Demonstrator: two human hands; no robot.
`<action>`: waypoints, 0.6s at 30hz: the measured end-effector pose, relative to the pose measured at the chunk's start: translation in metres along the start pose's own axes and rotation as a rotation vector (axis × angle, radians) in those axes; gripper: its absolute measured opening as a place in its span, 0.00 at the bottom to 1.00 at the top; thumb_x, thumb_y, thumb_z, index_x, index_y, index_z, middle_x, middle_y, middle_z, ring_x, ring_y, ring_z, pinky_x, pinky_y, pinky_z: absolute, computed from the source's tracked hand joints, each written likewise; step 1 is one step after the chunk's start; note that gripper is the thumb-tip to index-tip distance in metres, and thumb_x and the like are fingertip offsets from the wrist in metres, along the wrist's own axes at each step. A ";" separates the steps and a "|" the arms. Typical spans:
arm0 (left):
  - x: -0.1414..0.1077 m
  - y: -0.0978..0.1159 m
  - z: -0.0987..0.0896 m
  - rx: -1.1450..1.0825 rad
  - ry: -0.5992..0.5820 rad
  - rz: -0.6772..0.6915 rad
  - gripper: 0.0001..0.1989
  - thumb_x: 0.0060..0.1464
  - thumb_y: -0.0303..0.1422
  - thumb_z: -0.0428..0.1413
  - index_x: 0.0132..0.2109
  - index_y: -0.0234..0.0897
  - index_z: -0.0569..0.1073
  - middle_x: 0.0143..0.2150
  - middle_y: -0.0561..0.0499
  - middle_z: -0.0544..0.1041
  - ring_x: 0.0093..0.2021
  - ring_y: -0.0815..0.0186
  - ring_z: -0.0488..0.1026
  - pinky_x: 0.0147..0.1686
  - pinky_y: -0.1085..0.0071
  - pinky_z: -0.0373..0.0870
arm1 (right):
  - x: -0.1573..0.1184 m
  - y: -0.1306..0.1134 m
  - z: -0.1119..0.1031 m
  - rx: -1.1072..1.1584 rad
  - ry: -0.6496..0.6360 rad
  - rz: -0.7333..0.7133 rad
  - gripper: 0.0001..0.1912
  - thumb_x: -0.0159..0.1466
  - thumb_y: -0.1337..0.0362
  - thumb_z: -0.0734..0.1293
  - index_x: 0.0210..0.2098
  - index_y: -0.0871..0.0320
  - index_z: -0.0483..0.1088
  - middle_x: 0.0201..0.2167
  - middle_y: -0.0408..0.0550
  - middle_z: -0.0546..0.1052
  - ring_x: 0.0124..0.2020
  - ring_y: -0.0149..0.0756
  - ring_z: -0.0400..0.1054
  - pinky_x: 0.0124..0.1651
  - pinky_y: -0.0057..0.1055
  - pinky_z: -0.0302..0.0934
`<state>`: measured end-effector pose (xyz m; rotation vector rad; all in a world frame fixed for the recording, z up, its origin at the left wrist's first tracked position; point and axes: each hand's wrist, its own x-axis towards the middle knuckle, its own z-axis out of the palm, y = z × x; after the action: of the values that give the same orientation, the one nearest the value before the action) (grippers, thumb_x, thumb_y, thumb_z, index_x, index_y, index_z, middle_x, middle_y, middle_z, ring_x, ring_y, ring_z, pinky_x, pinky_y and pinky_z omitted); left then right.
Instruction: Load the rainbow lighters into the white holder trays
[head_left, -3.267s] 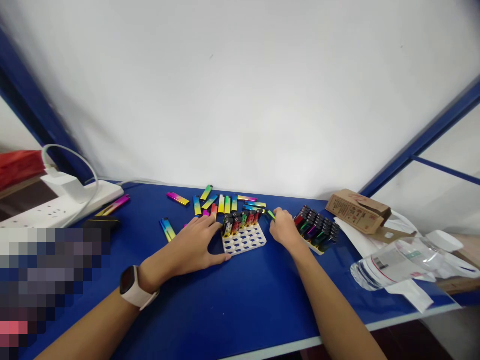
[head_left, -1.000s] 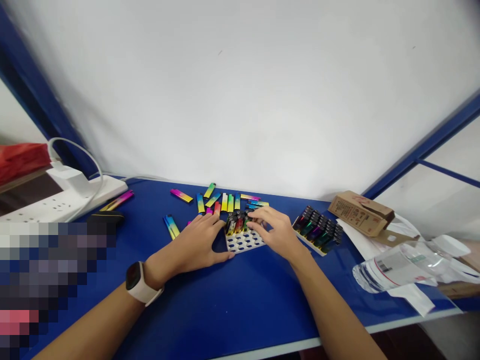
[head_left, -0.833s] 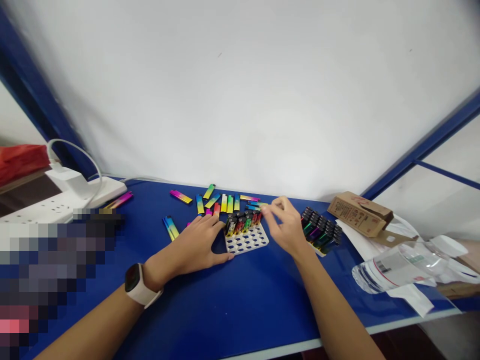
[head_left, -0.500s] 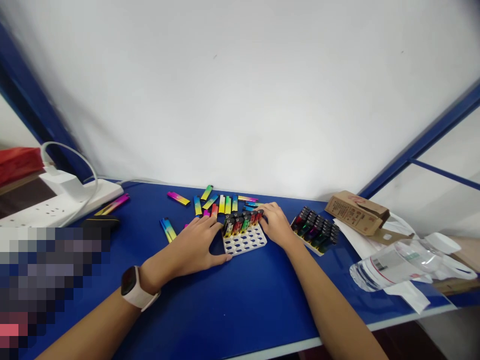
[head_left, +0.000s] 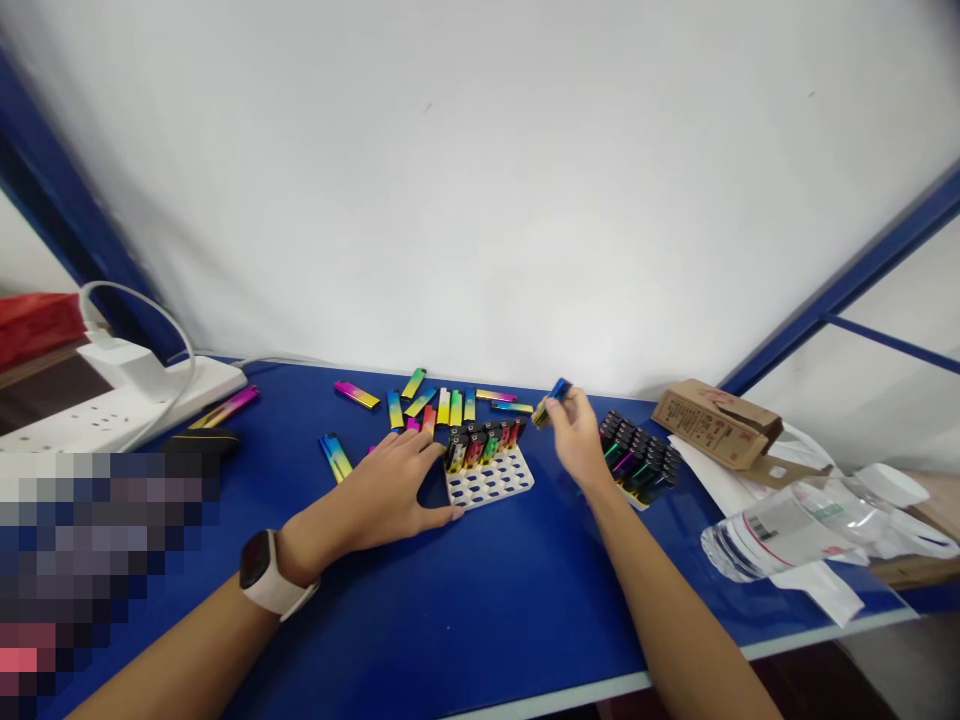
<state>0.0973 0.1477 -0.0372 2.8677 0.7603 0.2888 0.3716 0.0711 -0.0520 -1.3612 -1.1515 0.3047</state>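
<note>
Right hand (head_left: 579,442), 2 o'clock of white perforated tray (head_left: 491,490): fingertips pinch slim gradient casing (head_left: 552,402) clear of table. Left hand (head_left: 382,490), 8 o'clock: spread open, steadying tray edge.

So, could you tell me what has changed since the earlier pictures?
The right hand has lifted off the white tray, moving up and right, and now pinches a blue-topped lighter. The left hand stays beside the tray, and the row of lighters standing in it looks unchanged.

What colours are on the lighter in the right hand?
The lighter in the right hand is blue fading to yellow; the head view shows it.
</note>
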 end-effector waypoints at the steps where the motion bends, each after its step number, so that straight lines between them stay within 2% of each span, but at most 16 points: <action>1: 0.000 0.000 0.000 0.001 -0.003 0.000 0.35 0.55 0.61 0.54 0.52 0.34 0.75 0.56 0.36 0.74 0.57 0.44 0.71 0.57 0.49 0.68 | 0.001 -0.003 0.002 0.169 0.016 0.022 0.08 0.71 0.57 0.62 0.40 0.53 0.61 0.32 0.43 0.74 0.33 0.36 0.71 0.37 0.34 0.67; 4: 0.000 0.000 0.000 0.008 -0.015 -0.008 0.36 0.55 0.62 0.54 0.54 0.34 0.74 0.57 0.36 0.73 0.57 0.44 0.71 0.56 0.50 0.68 | 0.000 -0.010 0.008 0.435 -0.051 0.069 0.11 0.70 0.54 0.64 0.38 0.53 0.59 0.28 0.38 0.73 0.28 0.32 0.71 0.35 0.33 0.67; 8: 0.001 0.000 -0.001 0.015 -0.020 -0.011 0.37 0.55 0.62 0.53 0.55 0.34 0.74 0.57 0.36 0.73 0.58 0.44 0.70 0.57 0.49 0.68 | -0.005 -0.014 0.014 0.481 -0.152 0.120 0.15 0.67 0.52 0.68 0.37 0.52 0.59 0.25 0.36 0.72 0.23 0.32 0.69 0.28 0.31 0.66; 12: 0.002 0.001 -0.001 0.007 -0.017 -0.011 0.36 0.54 0.61 0.55 0.54 0.33 0.74 0.56 0.36 0.74 0.58 0.44 0.70 0.57 0.48 0.68 | -0.007 -0.018 0.013 0.512 -0.118 0.170 0.15 0.64 0.54 0.72 0.37 0.53 0.62 0.24 0.36 0.71 0.19 0.26 0.60 0.20 0.24 0.51; 14: 0.002 0.001 -0.001 0.002 -0.013 -0.014 0.36 0.54 0.61 0.56 0.55 0.33 0.74 0.56 0.36 0.74 0.58 0.44 0.70 0.58 0.48 0.68 | -0.007 -0.020 0.012 0.569 -0.130 0.216 0.16 0.64 0.50 0.70 0.36 0.55 0.65 0.20 0.37 0.67 0.18 0.26 0.56 0.21 0.24 0.46; 16: 0.002 0.002 -0.001 -0.006 -0.005 -0.015 0.36 0.53 0.61 0.56 0.54 0.33 0.74 0.55 0.37 0.75 0.58 0.44 0.70 0.58 0.48 0.68 | -0.006 -0.022 0.011 0.609 -0.156 0.253 0.23 0.66 0.42 0.64 0.31 0.57 0.67 0.17 0.38 0.62 0.18 0.26 0.54 0.21 0.25 0.45; 18: 0.002 0.002 -0.001 -0.019 0.005 -0.013 0.35 0.53 0.60 0.57 0.53 0.34 0.75 0.55 0.37 0.75 0.58 0.44 0.71 0.58 0.49 0.69 | -0.005 -0.022 0.011 0.606 -0.150 0.286 0.28 0.66 0.39 0.60 0.25 0.57 0.65 0.15 0.37 0.59 0.17 0.26 0.51 0.21 0.26 0.43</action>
<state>0.0992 0.1471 -0.0352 2.8444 0.7730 0.3006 0.3512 0.0682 -0.0375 -0.9655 -0.8776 0.8977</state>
